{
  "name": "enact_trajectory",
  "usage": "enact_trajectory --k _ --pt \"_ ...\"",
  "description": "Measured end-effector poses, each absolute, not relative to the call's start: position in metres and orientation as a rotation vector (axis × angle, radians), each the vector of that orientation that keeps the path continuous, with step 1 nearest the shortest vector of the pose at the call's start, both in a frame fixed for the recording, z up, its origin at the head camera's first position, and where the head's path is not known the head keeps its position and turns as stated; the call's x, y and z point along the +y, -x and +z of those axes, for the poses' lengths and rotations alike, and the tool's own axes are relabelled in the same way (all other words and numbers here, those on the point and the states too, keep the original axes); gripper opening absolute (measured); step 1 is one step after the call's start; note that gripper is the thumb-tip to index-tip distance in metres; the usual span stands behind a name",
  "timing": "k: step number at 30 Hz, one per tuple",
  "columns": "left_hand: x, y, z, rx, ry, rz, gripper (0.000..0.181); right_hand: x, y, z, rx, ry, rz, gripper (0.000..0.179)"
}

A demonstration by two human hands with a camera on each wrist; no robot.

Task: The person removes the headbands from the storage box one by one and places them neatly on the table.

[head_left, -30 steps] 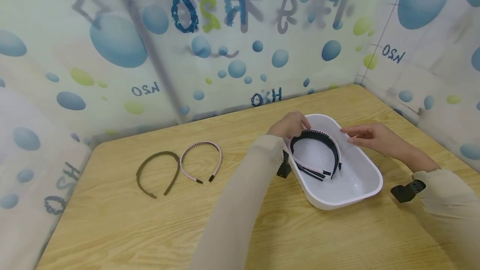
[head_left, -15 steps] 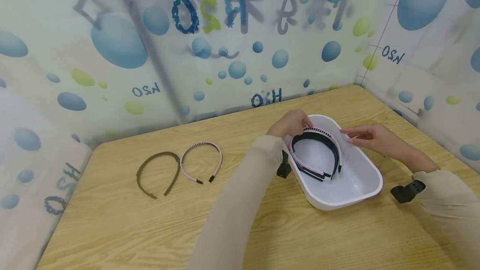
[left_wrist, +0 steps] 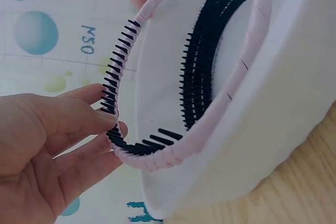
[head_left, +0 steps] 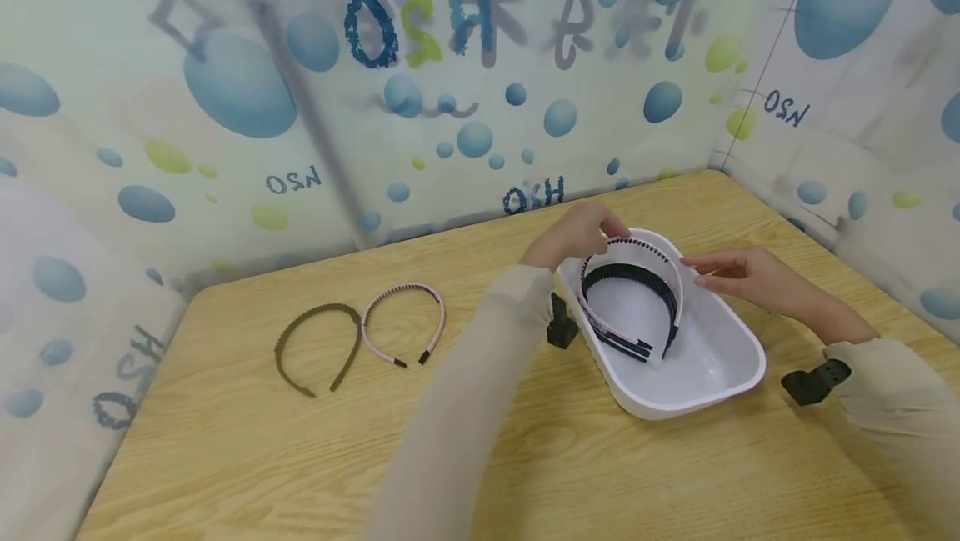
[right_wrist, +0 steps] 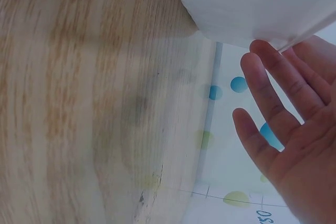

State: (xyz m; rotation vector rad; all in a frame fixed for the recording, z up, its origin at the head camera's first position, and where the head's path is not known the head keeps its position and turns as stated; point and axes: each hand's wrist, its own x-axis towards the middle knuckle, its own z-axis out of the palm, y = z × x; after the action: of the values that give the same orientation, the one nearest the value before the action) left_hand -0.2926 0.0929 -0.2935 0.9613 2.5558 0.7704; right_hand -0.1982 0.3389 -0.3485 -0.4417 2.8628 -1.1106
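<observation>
My left hand [head_left: 581,237] pinches a pink headband [left_wrist: 194,140] with black teeth at the top of its arc. The band stands tilted inside a white plastic box [head_left: 712,383], its ends low against the others. Black toothed headbands [left_wrist: 197,72] lie nested below it, with another pink length partly hidden among them in the head view. On the box's far right side, my right hand [head_left: 757,274] touches the rim with fingertips. In the right wrist view its fingers [right_wrist: 273,103] are extended along the outer wall.
To the left on the wooden table [head_left: 300,474] lie an olive-brown headband [head_left: 315,308] and a pink headband [head_left: 438,328], side by side. A patterned curtain [head_left: 480,107] with blue and green dots rises behind the table and along its sides.
My left hand has risen slightly, and the top of the pink headband has lifted away from the black ones. The right hand and the box have stayed put.
</observation>
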Motion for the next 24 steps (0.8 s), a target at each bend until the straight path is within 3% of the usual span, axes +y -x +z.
enact_trajectory --k 24 --pt "0.064 0.286 -0.241 2.585 -1.147 0.774 0.041 0.341 0.201 -0.351 2.876 0.429 -1.107 0.037"
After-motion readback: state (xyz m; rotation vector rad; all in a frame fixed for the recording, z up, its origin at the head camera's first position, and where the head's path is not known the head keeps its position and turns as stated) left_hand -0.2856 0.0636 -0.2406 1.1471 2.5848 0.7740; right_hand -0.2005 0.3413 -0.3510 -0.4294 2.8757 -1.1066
